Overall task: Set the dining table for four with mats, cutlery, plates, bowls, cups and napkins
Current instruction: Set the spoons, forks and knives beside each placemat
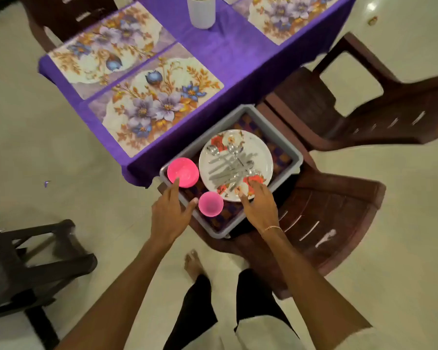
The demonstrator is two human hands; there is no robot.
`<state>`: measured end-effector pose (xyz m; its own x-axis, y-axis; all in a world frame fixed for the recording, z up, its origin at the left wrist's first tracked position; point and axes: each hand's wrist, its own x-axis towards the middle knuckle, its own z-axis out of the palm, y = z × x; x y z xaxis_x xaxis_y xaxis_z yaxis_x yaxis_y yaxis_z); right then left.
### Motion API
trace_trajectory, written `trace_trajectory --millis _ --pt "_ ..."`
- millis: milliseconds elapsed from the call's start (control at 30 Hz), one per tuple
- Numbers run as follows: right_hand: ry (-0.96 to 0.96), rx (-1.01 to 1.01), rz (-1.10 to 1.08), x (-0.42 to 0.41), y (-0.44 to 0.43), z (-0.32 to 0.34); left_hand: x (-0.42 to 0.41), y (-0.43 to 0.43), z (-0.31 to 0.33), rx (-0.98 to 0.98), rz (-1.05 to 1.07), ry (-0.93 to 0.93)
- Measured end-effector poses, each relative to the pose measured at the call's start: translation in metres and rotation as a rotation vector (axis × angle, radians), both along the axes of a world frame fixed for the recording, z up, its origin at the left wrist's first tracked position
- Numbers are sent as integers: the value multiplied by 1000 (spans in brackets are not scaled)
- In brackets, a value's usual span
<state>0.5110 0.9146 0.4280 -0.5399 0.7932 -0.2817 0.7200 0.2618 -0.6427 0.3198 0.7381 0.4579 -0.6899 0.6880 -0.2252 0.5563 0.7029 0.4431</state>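
A table [228,54] under a purple cloth fills the upper half of the frame. Three floral mats lie flat on it: one in the upper left [106,46], one in the centre [157,102] and one cut off in the upper right [288,13]. A brown plastic chair [326,210] stands right of centre, against the table's near corner. On its seat rests a grey tub [205,224], just below the centre mat.

In the tub's right part lies a white plate [261,152] with red flowers. The left hand [171,213] is spread open over the tub's near left wall. Its fingers are straight, one fingertip touches the near edge of the pink bowl [182,171], and the thumb lies by the rim. The right hand [258,205] is also unclenched. Its fingers fan out and rest on the plate's near rim, and it grasps nothing.

The bowl sits in the tub's left corner, beside the plate. A smaller pink cup [210,203] stands between the two hands. A loose heap of steel cutlery [230,168] lies on the plate.
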Motion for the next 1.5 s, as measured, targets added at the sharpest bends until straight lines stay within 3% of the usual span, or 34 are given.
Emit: trace_trajectory --millis 133,333,467,700,1033,1267,1500 --pt "-26 10 -111 -5 -18 5 -18 8 1 -5 -127 -25" --pt "26 -26 -279 -7 -11 -1 -17 41 -4 -18 -188 -210" --pt "26 -78 -321 -13 -4 -14 -20 52 -7 -36 -184 -233" --pt "-166 11 -88 -36 20 -47 -46 82 -29 -100 -255 -314" --pt "-309 254 238 -93 82 -124 -117 176 -110 -116 -453 -175" --pt "-294 281 265 -113 96 -151 -141 215 -146 -159 -447 -147" --pt "-288 303 255 -121 104 -156 -134 226 -148 -230 -643 129"
